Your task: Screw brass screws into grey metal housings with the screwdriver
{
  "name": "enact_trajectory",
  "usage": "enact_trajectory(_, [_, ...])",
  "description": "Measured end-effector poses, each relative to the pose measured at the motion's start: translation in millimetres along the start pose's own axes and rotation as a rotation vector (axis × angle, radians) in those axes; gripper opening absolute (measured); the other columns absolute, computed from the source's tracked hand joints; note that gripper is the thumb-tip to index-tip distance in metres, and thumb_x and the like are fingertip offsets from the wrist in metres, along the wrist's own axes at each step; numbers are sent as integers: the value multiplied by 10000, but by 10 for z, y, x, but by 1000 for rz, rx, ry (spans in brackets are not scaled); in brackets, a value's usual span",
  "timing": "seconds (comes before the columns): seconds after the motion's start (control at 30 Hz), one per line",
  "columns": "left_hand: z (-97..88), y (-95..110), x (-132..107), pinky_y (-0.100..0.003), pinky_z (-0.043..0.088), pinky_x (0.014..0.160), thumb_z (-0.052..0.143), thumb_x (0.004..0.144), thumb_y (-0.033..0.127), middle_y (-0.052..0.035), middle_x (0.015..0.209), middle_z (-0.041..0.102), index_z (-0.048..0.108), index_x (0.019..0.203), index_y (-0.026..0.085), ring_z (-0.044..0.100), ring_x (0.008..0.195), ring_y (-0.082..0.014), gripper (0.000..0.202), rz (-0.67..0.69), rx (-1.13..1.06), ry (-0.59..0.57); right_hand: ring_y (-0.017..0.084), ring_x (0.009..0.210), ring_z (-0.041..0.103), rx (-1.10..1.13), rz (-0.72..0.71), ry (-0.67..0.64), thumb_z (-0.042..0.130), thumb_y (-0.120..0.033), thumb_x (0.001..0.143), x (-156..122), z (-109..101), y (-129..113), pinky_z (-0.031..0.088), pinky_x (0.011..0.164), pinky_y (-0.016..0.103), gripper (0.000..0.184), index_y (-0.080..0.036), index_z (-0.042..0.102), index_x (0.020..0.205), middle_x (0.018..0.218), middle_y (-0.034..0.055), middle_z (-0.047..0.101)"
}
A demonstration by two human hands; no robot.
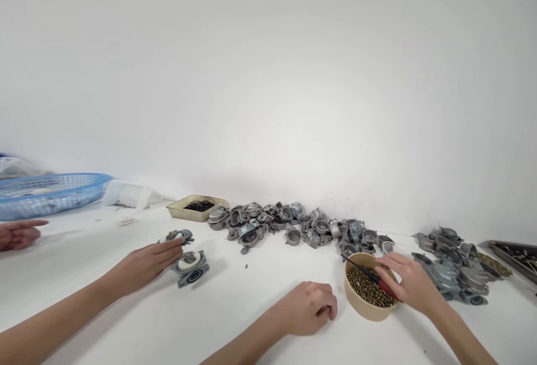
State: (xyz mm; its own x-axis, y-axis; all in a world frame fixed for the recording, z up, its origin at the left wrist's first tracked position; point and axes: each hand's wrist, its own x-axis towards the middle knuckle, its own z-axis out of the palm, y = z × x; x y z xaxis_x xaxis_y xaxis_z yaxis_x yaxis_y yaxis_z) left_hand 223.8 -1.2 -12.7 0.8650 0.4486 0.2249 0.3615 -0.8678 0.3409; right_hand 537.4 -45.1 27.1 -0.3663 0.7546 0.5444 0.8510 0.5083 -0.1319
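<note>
Across a white table [251, 303], a long heap of grey metal castings [294, 235] lies at 10 o'clock from a round tan tub [364, 310]; a smaller cluster of castings [447, 275] sits at 3 o'clock. The person's left hand [309, 308], curled into a loose fist, is near the tub at 8 o'clock. The right hand [408, 282], at 3 o'clock, grips a red-handled screwdriver [382, 285] above brass-coloured screws [366, 288] inside the tub.
</note>
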Motion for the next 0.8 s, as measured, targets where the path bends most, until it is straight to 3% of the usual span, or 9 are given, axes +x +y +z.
enact_trajectory(0.1, [22,-2,-2,-247,559,700,574,772,88,15,918,740,701,978,281,711,735,-176,310,-10,-8,-15,286,857,771,26,16,76,466,-456,1071,-182,250,-9,646,724,391,365,-276,769,1167,1066,99,794])
enact_trajectory(0.2, [21,-65,-10,-235,563,730,581,775,68,20,938,753,692,899,262,721,778,-168,255,37,26,-2,303,894,766,39,59,48,490,-476,1056,-304,326,-21,646,777,425,356,-306,730,1256,1077,86,791])
enact_trajectory(0.3, [-127,-247,-58,-235,568,742,586,815,61,13,941,767,699,912,259,737,853,-173,247,-9,151,141,308,924,760,62,123,-7,501,-438,1036,-324,341,-59,645,800,455,356,-311,706,1299,1088,72,787])
enact_trajectory(0.43, [-564,-647,-306,-404,606,858,478,938,143,-115,1129,764,697,1101,214,727,1029,-286,282,-269,282,353,312,975,752,104,169,-52,490,-430,1031,-296,361,-85,640,826,473,359,-313,706,1293,1112,70,780])
enact_trajectory(0.47, [-678,-752,-412,-430,600,898,503,935,187,-117,1178,754,698,1129,222,714,1077,-311,277,-416,341,386,313,968,752,112,177,-50,485,-433,1031,-287,357,-92,640,823,480,361,-309,710,1285,1105,72,780])
enact_trajectory(0.53, [-865,-945,-660,-476,583,930,558,881,231,-128,1253,726,698,1152,224,684,1149,-376,305,-688,435,379,314,955,753,128,188,-56,479,-430,1027,-267,327,-113,642,807,483,364,-300,715,1271,1089,77,780])
enact_trajectory(0.6, [-983,-1112,-914,-499,567,945,598,849,286,-143,1287,710,680,1226,220,655,1202,-424,392,-871,454,334,310,966,754,141,190,-91,481,-413,1023,-242,275,-144,643,811,476,359,-293,717,1265,1087,76,780])
enact_trajectory(0.7, [-1063,-1316,-1206,-495,557,934,645,798,329,-157,1267,726,672,1273,210,664,1183,-453,491,-970,352,293,300,1009,750,150,195,-136,481,-385,1021,-209,202,-184,635,858,467,352,-299,714,1271,1112,64,780])
enact_trajectory(0.8, [-1097,-1457,-1334,-450,549,945,616,819,368,-113,1254,742,700,1235,245,678,1170,-409,442,-979,260,316,298,1035,744,155,207,-151,474,-392,1022,-202,185,-191,624,883,462,365,-293,709,1283,1147,67,777])
